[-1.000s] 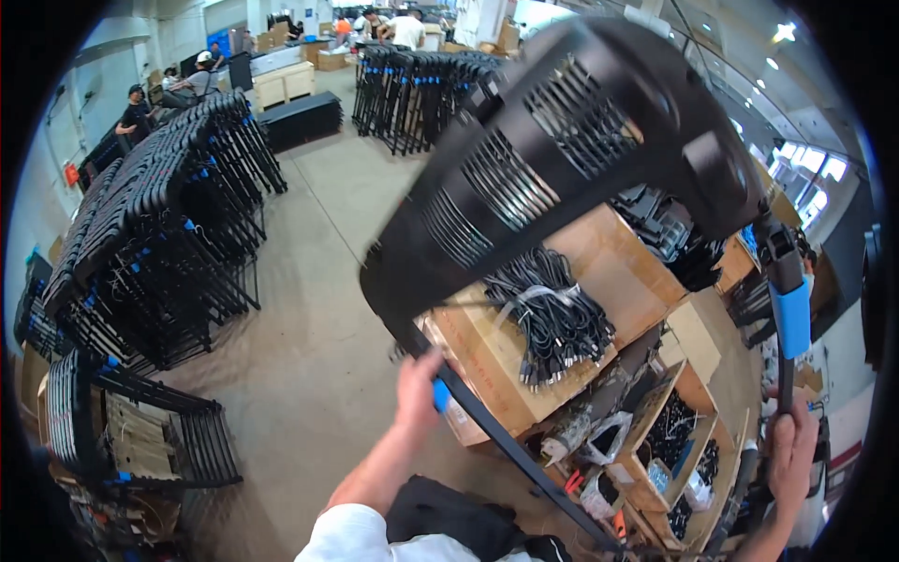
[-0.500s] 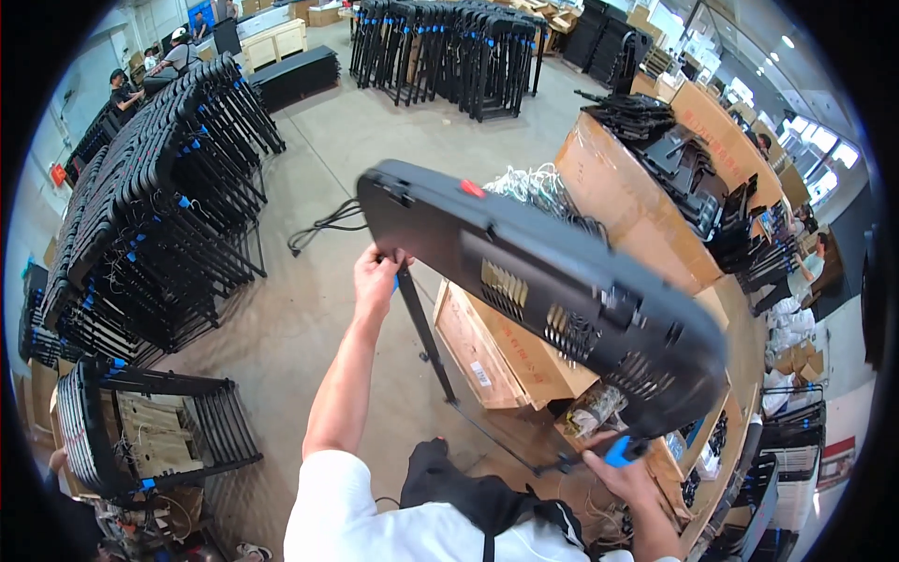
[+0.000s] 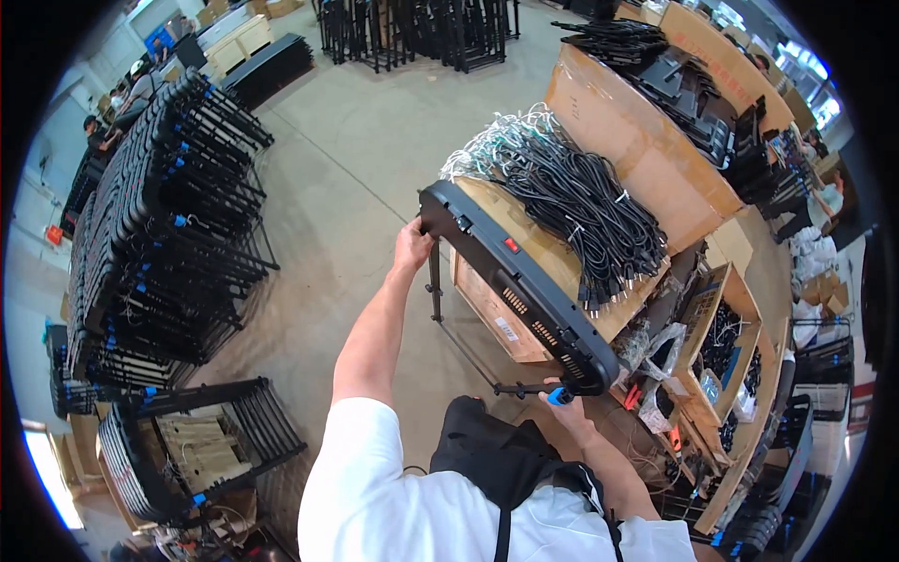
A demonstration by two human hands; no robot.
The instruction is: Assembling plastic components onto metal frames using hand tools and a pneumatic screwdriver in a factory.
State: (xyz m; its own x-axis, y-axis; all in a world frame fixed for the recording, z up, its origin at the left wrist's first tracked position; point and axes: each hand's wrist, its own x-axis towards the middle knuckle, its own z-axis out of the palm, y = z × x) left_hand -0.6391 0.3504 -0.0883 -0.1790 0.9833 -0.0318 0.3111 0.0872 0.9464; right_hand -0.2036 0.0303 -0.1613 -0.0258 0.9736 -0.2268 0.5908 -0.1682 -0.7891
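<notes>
- Black vented housing (image 3: 526,287), long and round-ended, held between both hands and, as seen from above, along the near left edge of the wooden crate (image 3: 482,307) (touching or clear of it, impossible to tell).
- Gripped at the far left end by the left hand (image 3: 412,245), with fingers curled under and partly hidden.
- Gripped near the right end by the right hand (image 3: 567,415), with fingers wrapped about the blue-sleeved bar (image 3: 560,396).
- Turned since half a second ago: slotted broad face then in plain view, now steeply foreshortened, with the narrow edge and red rocker switch (image 3: 511,245) upward.
- Uncovered by that turn: black cable bundle (image 3: 599,215) and white wire bundle (image 3: 510,145) atop the crate.
- Suggesting, as a judgement, reorienting of the whole unit rather than work on any one part.
</notes>
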